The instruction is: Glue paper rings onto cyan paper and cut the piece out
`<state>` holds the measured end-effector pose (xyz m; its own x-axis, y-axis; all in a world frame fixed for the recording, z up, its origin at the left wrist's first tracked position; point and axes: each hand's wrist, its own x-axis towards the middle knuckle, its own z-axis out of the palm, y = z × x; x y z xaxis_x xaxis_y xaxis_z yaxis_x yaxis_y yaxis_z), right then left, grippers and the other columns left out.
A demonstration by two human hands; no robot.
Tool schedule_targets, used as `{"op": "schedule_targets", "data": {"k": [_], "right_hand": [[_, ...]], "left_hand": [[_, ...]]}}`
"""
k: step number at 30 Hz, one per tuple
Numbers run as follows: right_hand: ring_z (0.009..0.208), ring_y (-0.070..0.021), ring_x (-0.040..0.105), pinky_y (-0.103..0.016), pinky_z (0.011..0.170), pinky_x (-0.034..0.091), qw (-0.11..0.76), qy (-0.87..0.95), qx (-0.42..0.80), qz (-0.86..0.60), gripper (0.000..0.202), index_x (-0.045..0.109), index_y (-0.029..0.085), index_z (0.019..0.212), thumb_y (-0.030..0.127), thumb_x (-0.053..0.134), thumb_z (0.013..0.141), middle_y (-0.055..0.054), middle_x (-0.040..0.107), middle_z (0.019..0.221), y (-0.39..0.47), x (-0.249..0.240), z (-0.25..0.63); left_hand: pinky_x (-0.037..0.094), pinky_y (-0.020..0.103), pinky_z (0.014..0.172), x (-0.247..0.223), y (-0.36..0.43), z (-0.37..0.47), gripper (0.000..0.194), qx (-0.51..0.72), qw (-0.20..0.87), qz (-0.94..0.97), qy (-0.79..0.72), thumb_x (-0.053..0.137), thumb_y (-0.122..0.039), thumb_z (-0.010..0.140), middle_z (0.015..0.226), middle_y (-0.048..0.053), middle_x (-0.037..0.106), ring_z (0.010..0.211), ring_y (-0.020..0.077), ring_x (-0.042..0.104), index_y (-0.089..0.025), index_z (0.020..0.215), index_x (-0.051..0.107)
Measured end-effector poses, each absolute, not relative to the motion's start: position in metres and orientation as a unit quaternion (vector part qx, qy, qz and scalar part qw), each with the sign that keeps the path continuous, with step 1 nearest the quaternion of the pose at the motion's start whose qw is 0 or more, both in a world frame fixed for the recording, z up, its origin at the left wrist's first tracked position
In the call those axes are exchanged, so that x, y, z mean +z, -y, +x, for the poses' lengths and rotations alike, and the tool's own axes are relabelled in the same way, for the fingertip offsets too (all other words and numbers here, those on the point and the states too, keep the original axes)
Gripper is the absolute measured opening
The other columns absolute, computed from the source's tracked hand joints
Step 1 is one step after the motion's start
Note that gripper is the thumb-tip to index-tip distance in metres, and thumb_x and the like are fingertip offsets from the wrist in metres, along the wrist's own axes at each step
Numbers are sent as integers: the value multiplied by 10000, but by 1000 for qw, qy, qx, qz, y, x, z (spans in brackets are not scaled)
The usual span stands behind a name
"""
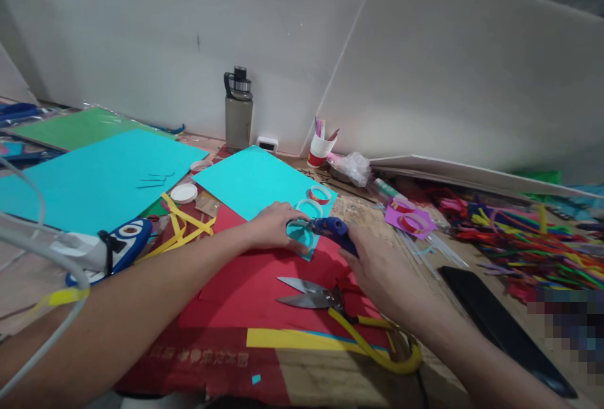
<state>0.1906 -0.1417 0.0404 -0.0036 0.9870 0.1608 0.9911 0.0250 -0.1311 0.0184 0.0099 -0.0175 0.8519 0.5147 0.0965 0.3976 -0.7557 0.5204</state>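
Note:
My left hand (276,226) pinches a small turquoise paper piece (309,252) with a ring on it, thumb and fingers at its left side. My right hand (365,248) is wrapped round a blue glue gun (333,228). The gun's nozzle points left, close above the ring; whether it touches cannot be made out. Just behind lie two cup-like rings, a white ring (309,207) and a red-and-white ring (320,194), on a large turquoise sheet (255,173). Open-bladed scissors (306,296) with yellow handles rest on the red paper (236,289) below my hands.
Left are yellow strips (174,233), a white lid (184,193) and a blue-and-white device (127,239). Behind stand a bottle (238,116) and a cup of pens (321,148). Right lie rings on purple paper (427,223), a black phone-like slab (500,327) and colourful pipe cleaners (533,239).

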Motion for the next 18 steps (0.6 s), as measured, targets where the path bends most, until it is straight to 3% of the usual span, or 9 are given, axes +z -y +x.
{"op": "schedule_targets", "data": {"k": [8,18], "right_hand": [[975,-247,616,-357,838,436,101,708,4,-699,373,518,154,1253,170,480,883,-134,665,1118,140,39,192],[896,-238,627,-319,760,418,66,687,11,-724,319,547,147,1193,141,490,880,-139,671,1057,144,45,184]], "left_hand": [[355,356,949,-18,-10,18,734,116,261,926,-245,713,-664,623,1202,73,508,1133,281,454,-318,1258,584],[355,371,937,-19,-11,20,722,96,255,931,-244,668,-723,618,1168,79,517,1125,293,460,-318,1213,616]]}}
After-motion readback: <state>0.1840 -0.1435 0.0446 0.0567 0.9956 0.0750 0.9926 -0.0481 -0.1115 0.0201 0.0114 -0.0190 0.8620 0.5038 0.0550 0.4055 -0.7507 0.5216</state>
